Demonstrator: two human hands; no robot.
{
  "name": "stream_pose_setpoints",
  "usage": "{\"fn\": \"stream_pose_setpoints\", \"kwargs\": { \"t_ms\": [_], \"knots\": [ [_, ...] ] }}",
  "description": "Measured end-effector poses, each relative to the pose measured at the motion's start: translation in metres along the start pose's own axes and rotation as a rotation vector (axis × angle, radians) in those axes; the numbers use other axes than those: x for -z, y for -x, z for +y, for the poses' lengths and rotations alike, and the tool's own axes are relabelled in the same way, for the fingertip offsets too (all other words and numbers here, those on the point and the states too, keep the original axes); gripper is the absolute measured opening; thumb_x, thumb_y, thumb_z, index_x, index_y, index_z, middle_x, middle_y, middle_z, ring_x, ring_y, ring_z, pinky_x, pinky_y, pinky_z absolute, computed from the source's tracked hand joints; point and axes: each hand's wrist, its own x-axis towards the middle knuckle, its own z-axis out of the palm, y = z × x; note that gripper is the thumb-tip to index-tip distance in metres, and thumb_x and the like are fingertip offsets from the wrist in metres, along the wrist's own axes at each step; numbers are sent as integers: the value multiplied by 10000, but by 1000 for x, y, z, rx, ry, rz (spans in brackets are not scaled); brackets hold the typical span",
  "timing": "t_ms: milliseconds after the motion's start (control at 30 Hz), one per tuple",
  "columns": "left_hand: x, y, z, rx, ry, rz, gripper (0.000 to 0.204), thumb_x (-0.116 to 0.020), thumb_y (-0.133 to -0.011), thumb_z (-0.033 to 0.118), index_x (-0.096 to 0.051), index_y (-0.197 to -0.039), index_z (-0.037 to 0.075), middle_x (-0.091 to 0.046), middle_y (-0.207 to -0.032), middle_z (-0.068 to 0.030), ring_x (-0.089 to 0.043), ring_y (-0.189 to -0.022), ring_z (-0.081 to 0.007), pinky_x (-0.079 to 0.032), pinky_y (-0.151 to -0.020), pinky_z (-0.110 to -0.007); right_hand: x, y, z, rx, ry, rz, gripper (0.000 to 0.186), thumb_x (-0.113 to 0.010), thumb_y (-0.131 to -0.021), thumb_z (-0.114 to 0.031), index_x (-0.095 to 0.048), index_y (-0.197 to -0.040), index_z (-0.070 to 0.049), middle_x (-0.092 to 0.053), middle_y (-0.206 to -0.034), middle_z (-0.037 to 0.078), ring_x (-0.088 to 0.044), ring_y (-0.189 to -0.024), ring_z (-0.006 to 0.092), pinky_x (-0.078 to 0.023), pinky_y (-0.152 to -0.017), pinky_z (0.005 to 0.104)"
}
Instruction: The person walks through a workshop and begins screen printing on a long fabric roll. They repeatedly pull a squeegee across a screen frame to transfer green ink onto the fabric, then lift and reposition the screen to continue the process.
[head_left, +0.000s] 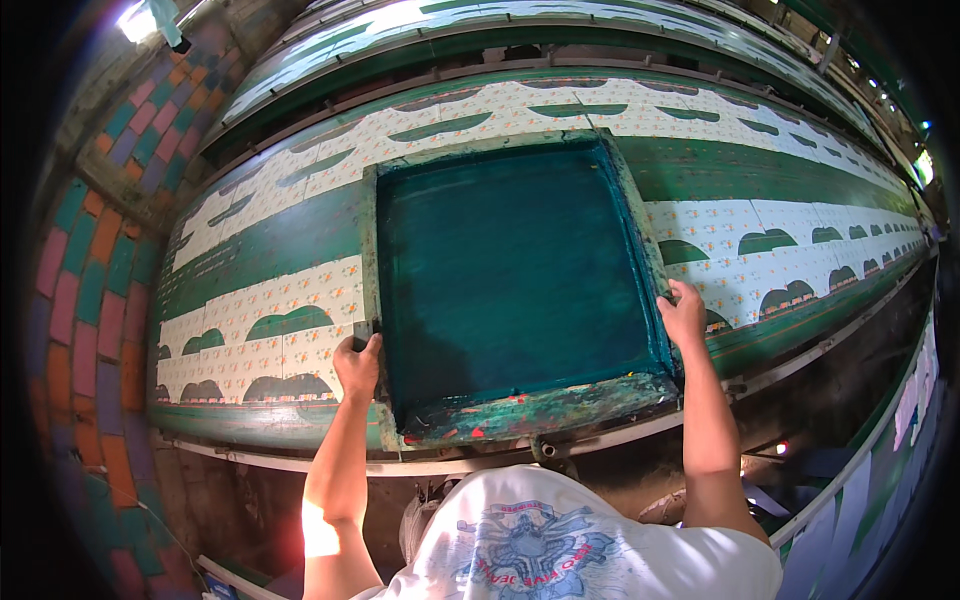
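A large screen-printing frame (371, 265) lies over the long green table in front of me, its worn wooden rim stained with green paint and red spots. Dark teal mesh (510, 270) fills it, with wet-looking teal ink along its right inner edge. My left hand (358, 368) grips the frame's left side near the lower corner, thumb uppermost. On the right side, a little higher up, my right hand (684, 314) is closed on the rim. Fingers of both hands are partly hidden. Pale cloth pieces (290, 290) with small orange flower prints and dark scalloped cut-outs lie flat around the frame.
The printing table (740, 170) curves away to the right, more cloth pieces along it. A metal rail (620, 434) runs along its near edge. Further tables (450, 30) stand behind. A multicoloured brick wall (100, 310) is at left; pale sheets (860, 510) hang at lower right.
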Motion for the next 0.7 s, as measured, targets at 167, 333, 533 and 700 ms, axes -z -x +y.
{"fn": "stream_pose_setpoints", "kwargs": {
  "t_ms": [167,333,533,700],
  "knots": [
    [-7,-5,-8,29,-171,-21,462,-928,-931,372,-785,-902,-66,-782,-812,-246,-746,-749,-397,-572,-767,-510,6,101,-68,689,-96,-188,425,-879,-943,-190,-817,-1354,-102,-730,-1449,153,-666,-1380,390,-547,-1179,509],
    [-10,-3,1,84,-210,-41,515,-912,-920,436,-795,-945,-65,-799,-862,-270,-783,-867,-495,-603,-835,-558,-9,184,-121,951,-21,-515,532,-964,-842,-203,-832,-1352,-131,-779,-1386,88,-709,-1332,305,-577,-1118,472],
    [-11,3,12,68,-338,-35,587,-827,-966,504,-813,-1102,-67,-801,-1125,-324,-770,-1100,-533,-602,-985,-582,-19,187,-153,867,28,-450,419,-831,-924,-64,-816,-1341,-90,-796,-1247,85,-755,-1204,321,-590,-1026,479],
    [-10,1,9,119,-264,-97,651,-740,-1030,566,-814,-1229,-50,-778,-1247,-331,-741,-1206,-534,-584,-1051,-592,-37,160,-193,689,319,-702,337,-792,-966,-68,-820,-1296,-123,-817,-1247,113,-787,-1166,385,-629,-995,533]
  ]
}}
